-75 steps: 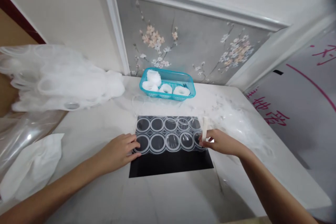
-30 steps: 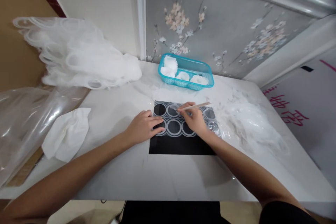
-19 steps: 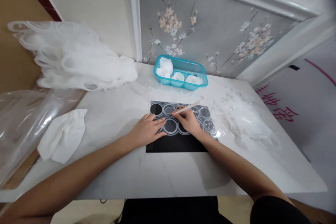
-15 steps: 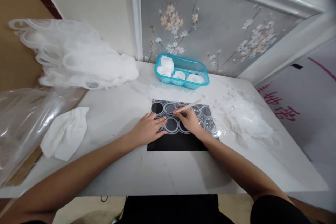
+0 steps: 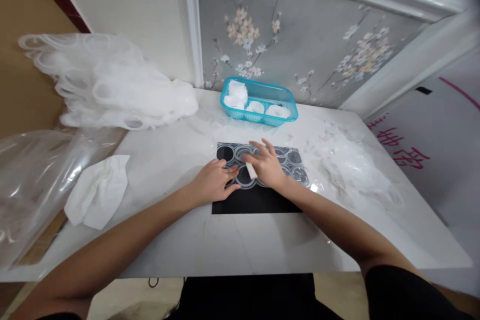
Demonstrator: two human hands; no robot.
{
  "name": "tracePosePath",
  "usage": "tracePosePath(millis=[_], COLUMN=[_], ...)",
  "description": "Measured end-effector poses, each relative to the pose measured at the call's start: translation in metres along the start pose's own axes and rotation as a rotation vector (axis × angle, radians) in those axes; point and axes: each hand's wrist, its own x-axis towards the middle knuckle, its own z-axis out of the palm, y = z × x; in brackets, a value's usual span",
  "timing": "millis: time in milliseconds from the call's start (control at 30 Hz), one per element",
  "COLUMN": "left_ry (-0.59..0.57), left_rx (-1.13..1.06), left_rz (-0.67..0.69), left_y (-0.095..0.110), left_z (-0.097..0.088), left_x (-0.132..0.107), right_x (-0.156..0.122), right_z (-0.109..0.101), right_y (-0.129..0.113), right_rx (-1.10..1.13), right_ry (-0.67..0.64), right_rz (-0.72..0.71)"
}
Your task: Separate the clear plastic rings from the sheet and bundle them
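Head view: on white marbled tabletop, black mat laid beneath ring-patterned clear film. Film's left end pressed by left hand, fingers loosely spread. White stick grasped by right hand over film, some fingers raised. Farther back, teal basket loaded with white ring-shaped pieces.

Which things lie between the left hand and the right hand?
In the head view, between left hand and right hand lie part of the ringed film on the black sheet and the white stick the right hand holds.
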Motion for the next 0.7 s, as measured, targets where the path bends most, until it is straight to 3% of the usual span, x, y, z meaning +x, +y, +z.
tracePosePath(millis=[33, 133, 167, 267, 333, 433, 567, 700], left_ry=[-0.005, -0.015, -0.023, 0.007, 0.088, 0.144, 0.091, 0.057], left_rx=[-0.001, 0.042, 0.07, 0.121, 0.114, 0.118, 0.117, 0.101], left_rz=[0.002, 0.009, 0.002, -0.017, 0.02, 0.078, 0.061, 0.048], left_y=[0.0, 0.001, 0.003, 0.012, 0.021, 0.032, 0.036, 0.035], left_z=[-0.002, -0.009, -0.011, -0.012, -0.008, 0.005, 0.015, 0.012], left_x=[0.001, 0.008, 0.013, 0.031, 0.044, 0.056, 0.058, 0.057], right_x=[0.009, 0.02, 0.017, -0.013, -0.034, -0.05, -0.047, -0.049], right_z=[-0.004, -0.017, -0.019, -0.017, -0.011, -0.003, 0.001, 0.005], right_y=[0.009, 0.037, 0.042, 0.041, 0.033, 0.027, 0.032, 0.036], right_rx=[-0.042, -0.091, -0.053, 0.191, 0.391, 0.605, 0.679, 0.642], right_ry=[0.042, 0.347, 0.375, 0.235, 0.156, 0.139, 0.126, 0.106], right_rz=[0.077, 0.462, 0.471, 0.317, 0.349, 0.47, 0.469, 0.462])
